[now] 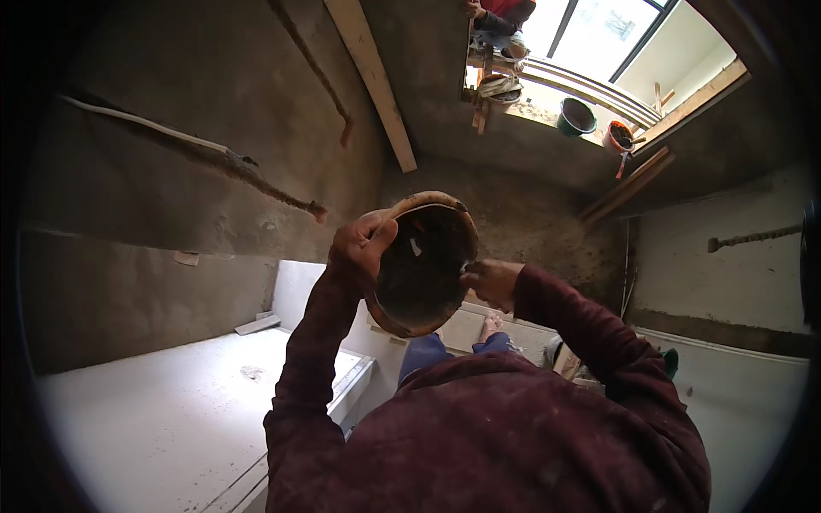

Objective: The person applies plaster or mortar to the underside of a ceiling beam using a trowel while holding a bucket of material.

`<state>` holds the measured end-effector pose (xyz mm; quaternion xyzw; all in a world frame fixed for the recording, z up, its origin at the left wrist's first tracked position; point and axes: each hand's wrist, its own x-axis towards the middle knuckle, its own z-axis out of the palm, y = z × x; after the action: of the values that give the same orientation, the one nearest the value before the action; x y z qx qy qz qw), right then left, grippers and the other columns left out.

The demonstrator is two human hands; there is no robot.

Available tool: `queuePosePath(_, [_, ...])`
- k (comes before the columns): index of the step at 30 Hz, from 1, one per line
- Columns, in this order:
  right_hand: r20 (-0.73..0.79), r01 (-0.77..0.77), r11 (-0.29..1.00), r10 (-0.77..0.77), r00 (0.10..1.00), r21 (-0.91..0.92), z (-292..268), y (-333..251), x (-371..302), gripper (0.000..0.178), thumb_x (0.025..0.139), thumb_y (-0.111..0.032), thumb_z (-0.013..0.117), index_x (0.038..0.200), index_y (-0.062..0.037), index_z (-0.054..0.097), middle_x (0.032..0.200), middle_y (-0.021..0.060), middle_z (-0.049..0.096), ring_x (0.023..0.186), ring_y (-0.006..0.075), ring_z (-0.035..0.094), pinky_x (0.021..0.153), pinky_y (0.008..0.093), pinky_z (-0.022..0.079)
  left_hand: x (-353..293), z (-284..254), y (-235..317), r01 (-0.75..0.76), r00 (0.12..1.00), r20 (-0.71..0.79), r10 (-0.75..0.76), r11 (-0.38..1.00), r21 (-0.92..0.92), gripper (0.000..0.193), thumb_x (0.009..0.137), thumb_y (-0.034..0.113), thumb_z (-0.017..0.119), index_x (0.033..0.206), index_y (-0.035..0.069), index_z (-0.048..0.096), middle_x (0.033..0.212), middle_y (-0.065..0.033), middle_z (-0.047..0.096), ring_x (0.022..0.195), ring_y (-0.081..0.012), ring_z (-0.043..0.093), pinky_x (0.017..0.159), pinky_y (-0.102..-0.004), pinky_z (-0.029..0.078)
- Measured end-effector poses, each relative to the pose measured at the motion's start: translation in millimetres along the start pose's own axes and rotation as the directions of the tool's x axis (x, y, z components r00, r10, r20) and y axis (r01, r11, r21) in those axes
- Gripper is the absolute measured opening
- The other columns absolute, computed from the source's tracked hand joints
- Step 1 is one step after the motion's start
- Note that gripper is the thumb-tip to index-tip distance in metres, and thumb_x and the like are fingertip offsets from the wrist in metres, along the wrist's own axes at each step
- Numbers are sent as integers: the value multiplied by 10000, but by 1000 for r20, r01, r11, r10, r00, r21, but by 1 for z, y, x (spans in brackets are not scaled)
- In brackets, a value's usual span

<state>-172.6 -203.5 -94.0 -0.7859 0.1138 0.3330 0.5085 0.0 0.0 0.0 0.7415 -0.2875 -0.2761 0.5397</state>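
A round bowl (425, 275) with a worn, pale brownish rim and a dark inside is tilted up in front of my chest. My left hand (365, 244) grips its left rim, with the thumb over the edge. Inside the bowl shows a small whitish patch (416, 247). At the bowl's right edge is my right hand (493, 283), its fingers curled closed. Whether those fingers pinch the rim or something small just inside it is hidden.
A person in red (505, 19) is at the window opening. A green bucket (576, 117) and an orange-rimmed bucket (617, 136) stand on its ledge. A long board (372, 81) leans on the plastered wall. Below left lies a white surface (171, 419).
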Motion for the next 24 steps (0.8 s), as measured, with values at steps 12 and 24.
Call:
queuePosePath(12, [-362,40,833,-283,888,-552,13,-37,-55,308,894,-195,551,1131,1,525,678,198,613,665,396,645,563,510,488,27,-26,-3,-60,994,85,64,997,-39,470,982,422,572,711,40,533,662,74,440,646,-49,392,574,-269,361])
queuePosePath(24, [-571,-433,478,-188,799,-764,-15,-66,-141,410,943,-91,481,1341,-188,497,998,127,593,807,261,667,634,386,533,74,-14,62,-247,920,363,149,939,240,431,982,392,571,806,7,646,681,50,528,656,-70,478,589,-279,413])
